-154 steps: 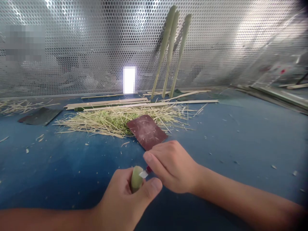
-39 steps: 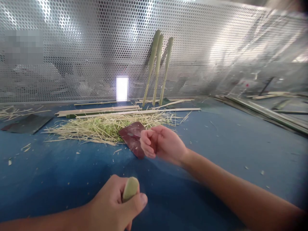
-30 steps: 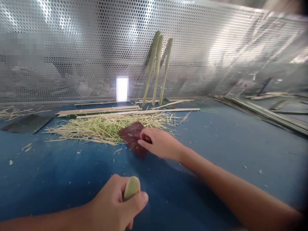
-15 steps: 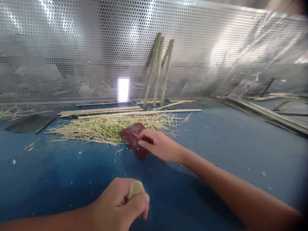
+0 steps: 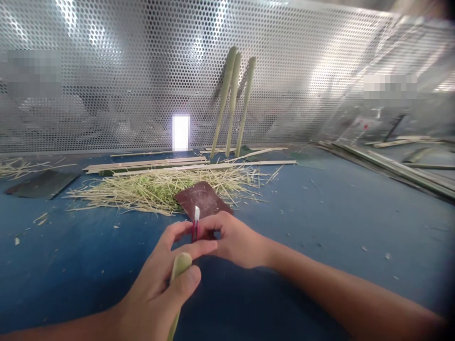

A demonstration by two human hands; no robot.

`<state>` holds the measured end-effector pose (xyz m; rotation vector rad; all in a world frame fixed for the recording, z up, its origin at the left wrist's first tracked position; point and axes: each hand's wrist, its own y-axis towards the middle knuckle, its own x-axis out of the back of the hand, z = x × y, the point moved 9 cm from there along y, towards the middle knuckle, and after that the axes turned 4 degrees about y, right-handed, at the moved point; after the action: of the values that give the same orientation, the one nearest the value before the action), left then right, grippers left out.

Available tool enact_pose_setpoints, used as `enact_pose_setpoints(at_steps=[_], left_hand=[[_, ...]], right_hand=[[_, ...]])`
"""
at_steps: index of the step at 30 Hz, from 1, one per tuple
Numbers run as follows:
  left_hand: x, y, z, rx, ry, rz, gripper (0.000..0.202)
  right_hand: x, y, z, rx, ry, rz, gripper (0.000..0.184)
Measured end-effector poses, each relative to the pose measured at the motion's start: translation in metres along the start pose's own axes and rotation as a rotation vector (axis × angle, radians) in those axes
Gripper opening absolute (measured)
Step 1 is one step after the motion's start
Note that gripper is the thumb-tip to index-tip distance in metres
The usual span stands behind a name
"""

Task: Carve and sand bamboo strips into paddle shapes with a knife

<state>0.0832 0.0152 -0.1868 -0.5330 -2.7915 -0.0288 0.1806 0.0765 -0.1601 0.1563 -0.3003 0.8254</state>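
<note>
Red-handled blade (image 5: pixel 194 228) is best held pinched by the right hand (image 5: pixel 236 240) over the sandpaper (image 5: pixel 202 198), green stalk (image 5: pixel 180 265) clenched in the left hand (image 5: pixel 152 293).

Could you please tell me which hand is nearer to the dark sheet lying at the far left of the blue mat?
The left hand is nearer, down and to the right of the dark sheet; the right hand is farther right, beyond the left hand.
</note>
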Motion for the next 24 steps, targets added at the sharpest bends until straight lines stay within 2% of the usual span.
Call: enact_pose_setpoints(at_steps=[4, 8, 12, 15, 19, 22, 24], left_hand=[[-0.003, 0.001, -0.003, 0.061, 0.019, 0.022, 0.05], [-0.004, 0.001, -0.01, 0.049, -0.032, 0.003, 0.051], [0.018, 0.002, -0.021, 0.013, -0.138, -0.151, 0.045], [0.043, 0.0, -0.041, -0.039, -0.253, -0.294, 0.047], [0.064, -0.004, -0.066, -0.088, -0.313, -0.418, 0.053], [0.07, -0.004, -0.075, -0.104, -0.301, -0.467, 0.048], [0.072, -0.002, -0.075, -0.094, -0.368, -0.464, 0.044]], right_hand=[[-0.009, -0.001, -0.002, -0.05, 0.07, 0.016, 0.03], [-0.022, -0.003, -0.006, -0.071, 0.123, 0.053, 0.027], [-0.028, -0.005, -0.004, -0.103, 0.265, 0.108, 0.017], [-0.037, -0.009, 0.009, -0.13, 0.345, 0.158, 0.021], [-0.075, -0.011, 0.032, -0.107, 0.34, 0.269, 0.042], [-0.103, -0.003, 0.044, -0.028, 0.553, 0.248, 0.046], [-0.11, 0.003, 0.049, -0.012, 0.683, 0.226, 0.05]])
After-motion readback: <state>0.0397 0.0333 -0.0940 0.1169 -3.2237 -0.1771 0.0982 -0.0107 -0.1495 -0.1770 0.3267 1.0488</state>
